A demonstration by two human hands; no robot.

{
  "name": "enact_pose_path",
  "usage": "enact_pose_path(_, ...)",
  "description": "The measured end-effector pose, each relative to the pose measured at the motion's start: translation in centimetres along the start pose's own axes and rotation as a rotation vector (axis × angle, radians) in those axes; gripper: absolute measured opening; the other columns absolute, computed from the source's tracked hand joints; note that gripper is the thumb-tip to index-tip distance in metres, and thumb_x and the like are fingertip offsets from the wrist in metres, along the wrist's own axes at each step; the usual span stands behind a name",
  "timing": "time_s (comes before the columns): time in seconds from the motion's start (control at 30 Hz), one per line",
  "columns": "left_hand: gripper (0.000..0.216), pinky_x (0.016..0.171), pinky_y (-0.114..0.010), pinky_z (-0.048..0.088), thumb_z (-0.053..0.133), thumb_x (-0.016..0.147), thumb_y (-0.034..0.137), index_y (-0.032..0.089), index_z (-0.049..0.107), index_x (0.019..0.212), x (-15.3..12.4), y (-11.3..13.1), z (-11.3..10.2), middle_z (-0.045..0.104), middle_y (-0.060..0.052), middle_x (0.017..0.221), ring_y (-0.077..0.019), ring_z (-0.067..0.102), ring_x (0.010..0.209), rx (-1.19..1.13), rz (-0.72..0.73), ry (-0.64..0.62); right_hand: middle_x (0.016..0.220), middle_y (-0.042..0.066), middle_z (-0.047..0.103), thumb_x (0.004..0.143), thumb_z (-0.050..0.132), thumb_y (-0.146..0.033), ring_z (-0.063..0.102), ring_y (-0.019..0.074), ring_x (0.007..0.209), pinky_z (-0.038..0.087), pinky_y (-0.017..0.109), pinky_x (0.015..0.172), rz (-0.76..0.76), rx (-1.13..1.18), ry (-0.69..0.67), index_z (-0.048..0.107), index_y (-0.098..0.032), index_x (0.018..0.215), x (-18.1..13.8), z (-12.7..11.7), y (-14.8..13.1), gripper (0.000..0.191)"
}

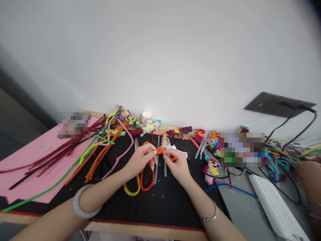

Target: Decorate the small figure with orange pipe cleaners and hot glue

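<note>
My left hand and my right hand meet over the black mat, both pinching a small orange pipe-cleaner piece that is bent into a curl. The piece runs from my left fingertips to under my right fingers, where an orange end shows. Below my hands lie scissors with a yellow and a red handle. Two clear glue sticks lie under my hands. A pale bangle sits on my left wrist and a thin silver one on my right.
Long pipe cleaners in red, green, orange and pink fan across the left on pink paper. Small fuzzy figures, a white jar and a white power strip with cables sit at the back and right. Another person's arm is at the right edge.
</note>
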State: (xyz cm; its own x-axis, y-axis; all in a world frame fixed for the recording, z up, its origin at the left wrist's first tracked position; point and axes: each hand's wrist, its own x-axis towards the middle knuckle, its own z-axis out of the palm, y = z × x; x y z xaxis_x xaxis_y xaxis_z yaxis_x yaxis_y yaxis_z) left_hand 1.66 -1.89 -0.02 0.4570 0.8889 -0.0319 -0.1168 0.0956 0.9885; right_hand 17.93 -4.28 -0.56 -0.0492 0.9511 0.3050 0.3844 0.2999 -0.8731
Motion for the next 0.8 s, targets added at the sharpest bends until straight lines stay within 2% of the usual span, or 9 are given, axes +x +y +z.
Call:
enact_pose_path(0.2, 0.014, 0.040, -0.018, 0.036, 0.053, 0.077, 0.026, 0.016, 0.046, 0.071, 0.11, -0.10, 0.08, 0.059, 0.003, 0.054, -0.0060, 0.048, 0.036, -0.169, -0.097, -0.004, 0.063, 0.002, 0.061, 0.076, 0.056, -0.020, 0.051, 0.0128, 0.056, 0.042, 0.024, 0.052, 0.005, 0.015, 0.014, 0.066, -0.017, 0.073, 0.00, 0.06, -0.01, 0.011)
enact_pose_path(0.53, 0.011, 0.040, -0.015, 0.031, 0.055, 0.077, 0.020, 0.014, 0.051, 0.070, 0.07, -0.11, 0.15, 0.058, 0.001, 0.055, -0.0035, 0.045, 0.038, -0.370, -0.144, -0.011, 0.068, 0.003, 0.063, 0.076, 0.056, -0.019, 0.054, 0.0139, 0.059, 0.043, 0.025, 0.055, -0.005, 0.006, 0.018, 0.066, -0.017, 0.073, -0.04, 0.00, -0.01, 0.011)
enact_pose_path(0.8, 0.007, 0.040, -0.015, 0.031, 0.057, 0.074, 0.019, 0.014, 0.056, 0.069, 0.15, -0.38, -0.16, 0.053, 0.003, 0.057, -0.0029, 0.038, 0.041, -0.512, -0.236, -0.005, 0.065, 0.002, 0.061, 0.076, 0.056, -0.019, 0.052, 0.0135, 0.058, 0.042, 0.025, 0.054, -0.003, 0.003, 0.017, 0.065, -0.017, 0.073, -0.13, 0.01, -0.02, 0.011)
